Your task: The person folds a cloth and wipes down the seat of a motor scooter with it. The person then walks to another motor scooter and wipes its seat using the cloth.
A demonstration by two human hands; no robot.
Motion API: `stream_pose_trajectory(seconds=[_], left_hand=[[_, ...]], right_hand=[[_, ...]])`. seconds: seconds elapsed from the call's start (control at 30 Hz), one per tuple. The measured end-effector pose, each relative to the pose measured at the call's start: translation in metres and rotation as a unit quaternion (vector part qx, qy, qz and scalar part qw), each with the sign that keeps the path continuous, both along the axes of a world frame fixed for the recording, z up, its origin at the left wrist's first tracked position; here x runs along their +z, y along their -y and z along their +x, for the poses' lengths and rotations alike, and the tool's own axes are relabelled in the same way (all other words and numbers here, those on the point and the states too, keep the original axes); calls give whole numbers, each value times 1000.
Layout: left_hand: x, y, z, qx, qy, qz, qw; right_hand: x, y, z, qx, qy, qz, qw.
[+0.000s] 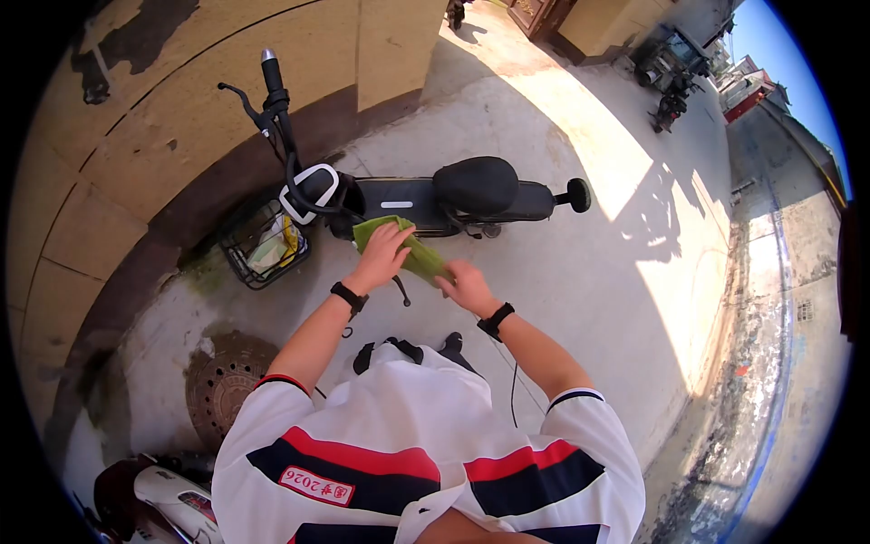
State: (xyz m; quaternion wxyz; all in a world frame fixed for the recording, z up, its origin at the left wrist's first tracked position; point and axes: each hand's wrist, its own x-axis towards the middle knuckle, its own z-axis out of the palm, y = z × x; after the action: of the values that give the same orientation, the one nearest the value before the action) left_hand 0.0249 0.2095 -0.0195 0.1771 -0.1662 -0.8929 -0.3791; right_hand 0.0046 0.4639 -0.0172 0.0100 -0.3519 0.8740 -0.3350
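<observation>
A green cloth (pixel 422 259) is stretched between my two hands, in front of a black electric scooter (pixel 399 195). My left hand (pixel 381 256) lies over the cloth's left part, its fingers bent onto the fabric near the scooter's handlebar. With thumb and fingers closed, my right hand (pixel 469 286) pinches the cloth's lower right end. The near handlebar grip is partly hidden by the cloth and my left hand; a brake lever (pixel 401 290) shows below. The scooter's black seat (pixel 476 185) is beyond my hands, to the right.
A wire basket (pixel 263 247) with packets inside sits on the scooter's front. A yellow wall (pixel 217 109) rises behind it. At lower left are a manhole cover (pixel 227 381) and a white and dark red vehicle (pixel 177 499). More vehicles (pixel 671 100) stand farther up the lane.
</observation>
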Motion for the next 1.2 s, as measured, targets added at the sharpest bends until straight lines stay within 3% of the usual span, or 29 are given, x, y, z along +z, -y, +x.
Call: stream_pose_trajectory(seconds=[0.1, 0.17, 0.2, 0.3, 0.33, 0.57, 0.77, 0.9, 1.0, 1.2], left_hand=[[13, 3, 7, 29, -17, 88, 996], [24, 6, 14, 52, 13, 174, 983], [27, 8, 15, 76, -26, 176, 981], [37, 24, 22, 140, -16, 224, 964], [35, 31, 22, 166, -34, 224, 960], [24, 71, 35, 236, -36, 192, 952], [20, 73, 39, 254, -29, 83, 963], [17, 67, 31, 235, -21, 80, 968], [15, 59, 22, 215, -15, 68, 974], [11, 20, 3, 145, 19, 14, 989]], right_hand=[[3, 16, -6, -70, 144, 1, 987], [11, 26, -14, -88, 127, 62, 986], [14, 31, -17, -97, 119, 93, 984], [-5, 40, -30, -39, -50, -15, 998], [-12, 44, -33, -29, -33, -25, 999], [-14, 67, -38, -11, -15, -54, 998], [1, 67, -36, -34, -35, -50, 998], [-7, 49, -35, -51, -7, -64, 997], [-8, 25, -32, -78, 3, 54, 996], [-29, -25, -30, -128, -19, 74, 989]])
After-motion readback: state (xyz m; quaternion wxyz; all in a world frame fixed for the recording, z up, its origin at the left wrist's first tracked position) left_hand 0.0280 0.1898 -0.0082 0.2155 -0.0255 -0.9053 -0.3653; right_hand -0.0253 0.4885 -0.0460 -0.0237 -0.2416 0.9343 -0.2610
